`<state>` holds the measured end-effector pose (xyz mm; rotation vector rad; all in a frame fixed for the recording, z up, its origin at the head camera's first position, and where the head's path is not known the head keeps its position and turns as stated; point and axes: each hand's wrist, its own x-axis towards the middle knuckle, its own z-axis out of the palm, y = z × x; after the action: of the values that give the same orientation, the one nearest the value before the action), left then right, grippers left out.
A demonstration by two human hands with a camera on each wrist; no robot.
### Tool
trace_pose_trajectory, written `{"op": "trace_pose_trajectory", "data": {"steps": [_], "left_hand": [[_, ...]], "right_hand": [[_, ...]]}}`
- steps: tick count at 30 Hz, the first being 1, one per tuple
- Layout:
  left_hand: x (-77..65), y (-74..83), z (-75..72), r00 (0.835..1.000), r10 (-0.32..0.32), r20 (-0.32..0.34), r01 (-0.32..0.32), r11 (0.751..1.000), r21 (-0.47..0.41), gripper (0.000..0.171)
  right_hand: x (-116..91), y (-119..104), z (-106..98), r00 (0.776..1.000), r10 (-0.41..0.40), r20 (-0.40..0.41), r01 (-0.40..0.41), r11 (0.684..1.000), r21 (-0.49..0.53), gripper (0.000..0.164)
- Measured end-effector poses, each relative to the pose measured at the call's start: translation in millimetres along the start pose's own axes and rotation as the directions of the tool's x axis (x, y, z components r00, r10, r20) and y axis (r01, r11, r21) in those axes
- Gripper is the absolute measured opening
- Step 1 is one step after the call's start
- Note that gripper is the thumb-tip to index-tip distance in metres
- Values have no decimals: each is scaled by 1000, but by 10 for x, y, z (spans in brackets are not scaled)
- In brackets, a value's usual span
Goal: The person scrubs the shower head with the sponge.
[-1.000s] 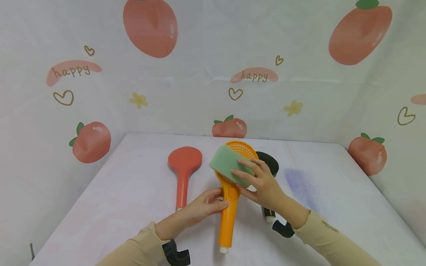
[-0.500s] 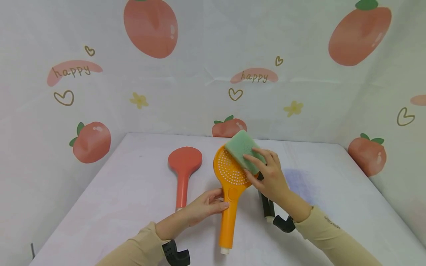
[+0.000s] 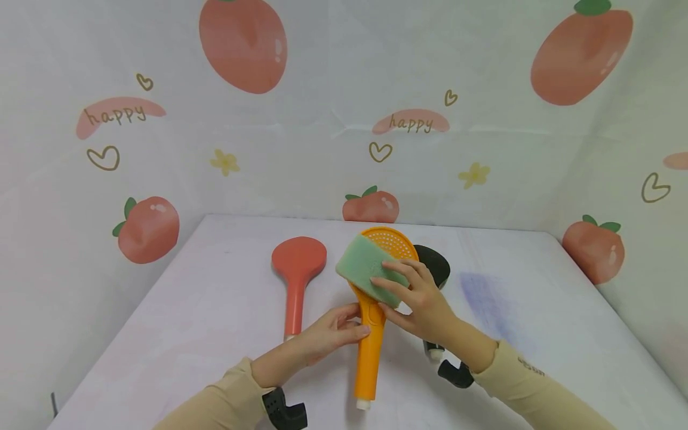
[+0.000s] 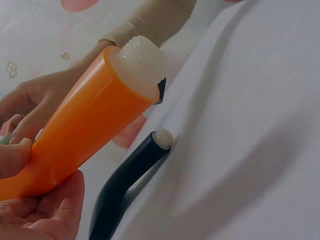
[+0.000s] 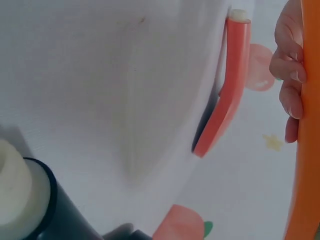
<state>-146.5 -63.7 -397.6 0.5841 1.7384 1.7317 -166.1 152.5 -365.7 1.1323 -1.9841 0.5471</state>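
Note:
An orange shower head (image 3: pixel 368 364) is held above the table, tilted with its perforated round face upward. My left hand (image 3: pixel 335 328) grips its handle between thumb and fingers; the left wrist view shows the handle's white threaded end up close. A pale green sponge (image 3: pixel 362 266) lies across the lower left of the spray face and covers many of its holes. With spread fingers, my right hand (image 3: pixel 424 301) holds the sponge there. The sponge is out of sight in the right wrist view, where only the handle's edge and left fingers (image 5: pixel 290 95) appear.
On the white table (image 3: pixel 226 334), a red shower head (image 3: pixel 298 263) lies to the left. A black shower head (image 3: pixel 434 263) lies to the right, partly hidden behind my right hand and forearm. A bluish stain (image 3: pixel 489 304) marks the cloth at right. A printed fabric backdrop (image 3: pixel 301 149) stands behind.
The sponge went from the lower left of the spray face to its upper right, then back to the lower left with my right hand. My left hand has stayed in place.

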Motion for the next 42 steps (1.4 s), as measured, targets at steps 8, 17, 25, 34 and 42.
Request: {"op": "trace_pose_trajectory", "data": {"steps": [8, 17, 25, 34, 42], "left_hand": [[22, -6, -19, 1000, 3, -5, -3, 1000, 11, 57], [0, 22, -5, 1000, -17, -18, 17, 1000, 0, 57], [-8, 20, 14, 1000, -14, -26, 14, 1000, -11, 57], [32, -54, -30, 998, 5, -59, -6, 1000, -17, 59], [38, -57, -57, 997, 14, -70, -15, 1000, -6, 58]], "right_hand": [[51, 77, -47, 999, -14, -48, 11, 998, -59, 34], [51, 267, -77, 990, 57, -126, -70, 993, -98, 36], [-3, 246, -68, 986, 89, -140, -101, 991, -83, 36], [-82, 65, -47, 999, 0, -34, -2, 999, -49, 36], [-54, 110, -91, 994, -60, -87, 54, 996, -75, 31]]}}
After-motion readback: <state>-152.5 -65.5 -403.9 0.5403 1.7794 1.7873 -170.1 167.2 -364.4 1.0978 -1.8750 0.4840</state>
